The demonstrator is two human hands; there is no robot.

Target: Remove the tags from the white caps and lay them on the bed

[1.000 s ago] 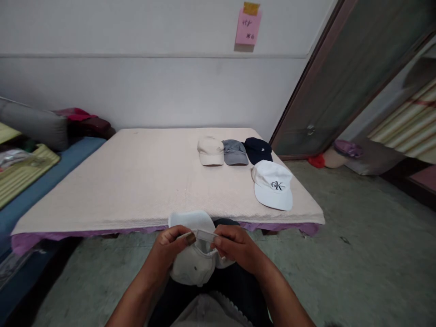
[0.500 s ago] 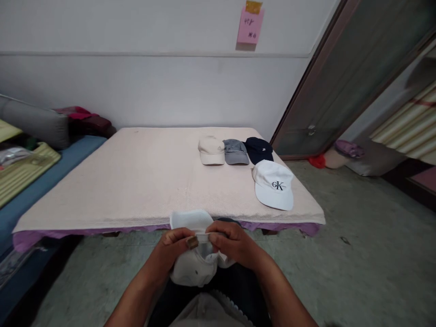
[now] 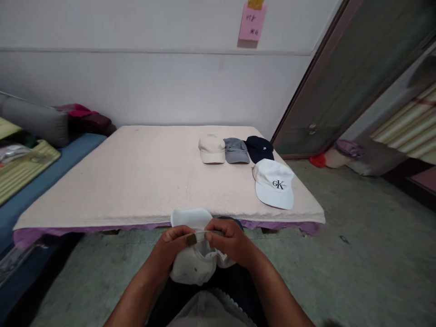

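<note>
I hold a white cap [image 3: 191,265] in front of me, below the near edge of the table [image 3: 136,181]. My left hand [image 3: 173,247] pinches the small metal buckle of its back strap. My right hand [image 3: 229,243] grips the strap from the other side, fingers closed, close against the left. The cap's brim points away from me toward the table. On the table's far right lie a cream cap [image 3: 211,149], a grey cap [image 3: 236,151], a dark navy cap [image 3: 259,148] and a white cap with a black logo [image 3: 274,184].
The table carries a beige cover with a purple fringe. A blue mattress with a grey bolster [image 3: 34,122] and striped mats lies at the left. A pink note [image 3: 252,22] hangs on the wall. A glass door [image 3: 340,77] stands at the right, above the concrete floor.
My right hand has slid left along the strap toward the buckle, so the two hands now sit closer together. The caps on the table have not moved.
</note>
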